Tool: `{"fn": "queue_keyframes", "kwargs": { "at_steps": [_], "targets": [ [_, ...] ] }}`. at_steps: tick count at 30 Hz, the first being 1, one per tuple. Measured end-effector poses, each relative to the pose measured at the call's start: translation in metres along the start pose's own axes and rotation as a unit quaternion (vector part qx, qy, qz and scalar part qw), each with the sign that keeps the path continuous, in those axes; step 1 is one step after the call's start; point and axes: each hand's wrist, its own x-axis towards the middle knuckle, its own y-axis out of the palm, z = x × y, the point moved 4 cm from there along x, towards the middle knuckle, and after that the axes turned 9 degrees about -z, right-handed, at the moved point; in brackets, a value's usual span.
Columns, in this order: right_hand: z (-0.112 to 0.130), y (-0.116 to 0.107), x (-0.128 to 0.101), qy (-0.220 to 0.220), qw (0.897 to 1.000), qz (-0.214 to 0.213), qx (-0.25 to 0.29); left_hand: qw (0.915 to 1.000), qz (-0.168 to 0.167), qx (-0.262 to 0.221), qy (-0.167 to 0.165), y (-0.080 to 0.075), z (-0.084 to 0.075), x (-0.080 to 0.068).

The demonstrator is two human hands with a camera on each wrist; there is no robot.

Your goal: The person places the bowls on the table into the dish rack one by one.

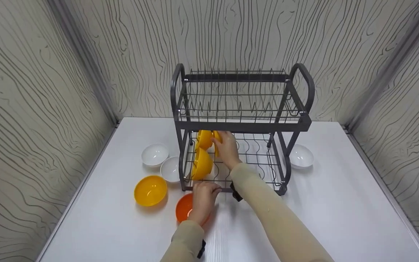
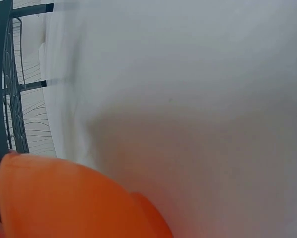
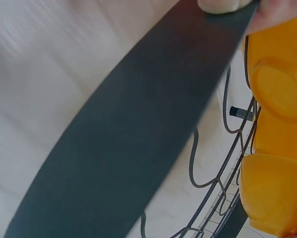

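My right hand (image 1: 227, 149) reaches into the lower tier of a dark two-tier dish rack (image 1: 244, 126) and grips a yellow bowl (image 1: 216, 145) tipped on its side. Left of it, two more yellow bowls stand on edge in the wires, one in front (image 1: 202, 165) and one behind (image 1: 204, 139). With its fingers on the rack's lower front bar (image 3: 133, 114), my left hand (image 1: 204, 200) holds the rack's edge. Beneath that hand an orange bowl (image 1: 184, 208) sits on the table, partly hidden; its side (image 2: 64, 198) fills the lower left wrist view.
Left of the rack on the white table (image 1: 96, 218) are a yellow bowl (image 1: 150, 190) and two white bowls, one farther back (image 1: 155, 155) and one close against the rack (image 1: 169, 169). Another white bowl (image 1: 301, 156) stands to the right. Patterned walls (image 1: 136, 47) enclose the table.
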Motion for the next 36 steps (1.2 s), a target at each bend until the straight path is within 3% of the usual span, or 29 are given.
{"fn": "queue_keyframes", "kwargs": {
  "at_steps": [16,23,28,32,36],
  "targets": [
    [0.007,0.007,-0.002,-0.021,1.000,-0.012,-0.014,0.9990,0.033,-0.009,-0.028,0.002,0.002,0.001],
    [0.011,0.010,-0.002,-0.034,0.999,-0.016,-0.001,0.9998,0.017,-0.001,-0.013,0.001,0.001,0.000],
    [0.016,0.009,0.001,-0.022,1.000,-0.016,0.008,0.9999,0.008,0.014,-0.002,0.001,-0.001,0.001],
    [0.020,0.009,0.002,-0.003,0.999,-0.011,0.044,0.9999,0.010,0.004,-0.006,0.002,-0.001,0.001],
    [0.022,0.010,0.001,0.002,0.999,0.005,0.045,0.9997,0.015,-0.007,-0.016,0.002,0.000,0.000]
  ]
}}
